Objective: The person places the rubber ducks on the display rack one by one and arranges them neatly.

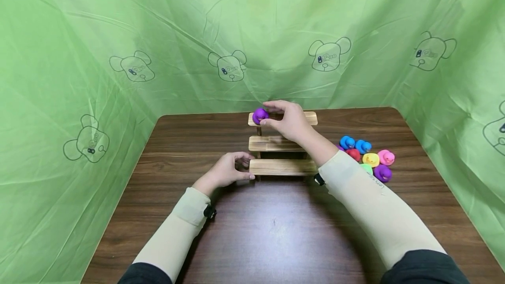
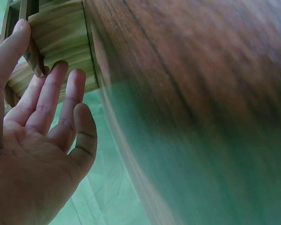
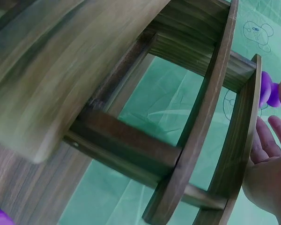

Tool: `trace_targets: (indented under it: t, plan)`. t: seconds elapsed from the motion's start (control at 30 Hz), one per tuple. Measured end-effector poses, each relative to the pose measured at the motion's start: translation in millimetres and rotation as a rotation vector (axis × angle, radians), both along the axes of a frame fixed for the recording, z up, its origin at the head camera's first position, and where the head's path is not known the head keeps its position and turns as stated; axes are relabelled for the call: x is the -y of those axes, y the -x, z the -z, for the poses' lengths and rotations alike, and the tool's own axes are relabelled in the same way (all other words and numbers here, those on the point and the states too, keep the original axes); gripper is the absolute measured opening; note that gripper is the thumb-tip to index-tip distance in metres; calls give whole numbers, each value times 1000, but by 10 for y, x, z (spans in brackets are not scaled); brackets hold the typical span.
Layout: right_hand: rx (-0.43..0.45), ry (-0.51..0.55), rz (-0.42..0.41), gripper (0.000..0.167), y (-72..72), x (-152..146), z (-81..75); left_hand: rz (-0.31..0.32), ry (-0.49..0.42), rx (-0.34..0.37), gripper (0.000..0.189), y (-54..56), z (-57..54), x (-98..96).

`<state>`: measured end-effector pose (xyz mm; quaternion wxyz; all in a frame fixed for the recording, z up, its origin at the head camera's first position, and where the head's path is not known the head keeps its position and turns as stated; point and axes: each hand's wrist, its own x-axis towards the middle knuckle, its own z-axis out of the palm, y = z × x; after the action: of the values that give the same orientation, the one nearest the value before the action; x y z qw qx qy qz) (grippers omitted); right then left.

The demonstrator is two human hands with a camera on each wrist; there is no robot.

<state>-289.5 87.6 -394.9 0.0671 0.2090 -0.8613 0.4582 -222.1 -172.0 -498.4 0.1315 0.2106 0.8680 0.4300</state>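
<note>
A small three-tier wooden stand (image 1: 282, 167) stands on the table. My left hand (image 1: 228, 170) holds the left end of its lowest tier, thumb at the front edge and fingers behind; in the left wrist view the fingertips (image 2: 60, 68) lie right at the wood. On the left end of the top tier sits a purple rubber duck (image 1: 259, 115). My right hand (image 1: 291, 121) is beside that duck, its thumb tip close against it and the other fingers spread apart behind. In the right wrist view the duck (image 3: 267, 89) shows partly, past the top board.
Right of the stand, a group of rubber ducks lies on the dark wooden table (image 1: 169, 179): blue (image 1: 347, 142), red (image 1: 353, 154), yellow (image 1: 371, 159), pink (image 1: 386, 157), green and purple (image 1: 382, 173). My right forearm overlaps part of the group. Green cloth (image 1: 272, 25) surrounds the table.
</note>
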Motion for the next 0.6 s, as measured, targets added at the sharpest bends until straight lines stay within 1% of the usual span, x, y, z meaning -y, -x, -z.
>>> trace_targets:
  t: [0.23, 0.4, 0.6]
  plan:
    - [-27, 2, 24, 57, -56, -164, -21, -6, 2, 1, 53, 1, 8, -7]
    - [-41, 36, 9, 56, -99, -299, 1, -2, 6, -6, 52, 6, 30, -7]
    - [-73, 48, 31, 55, -188, -507, 20, 6, 3, -8, 50, 9, 52, 3]
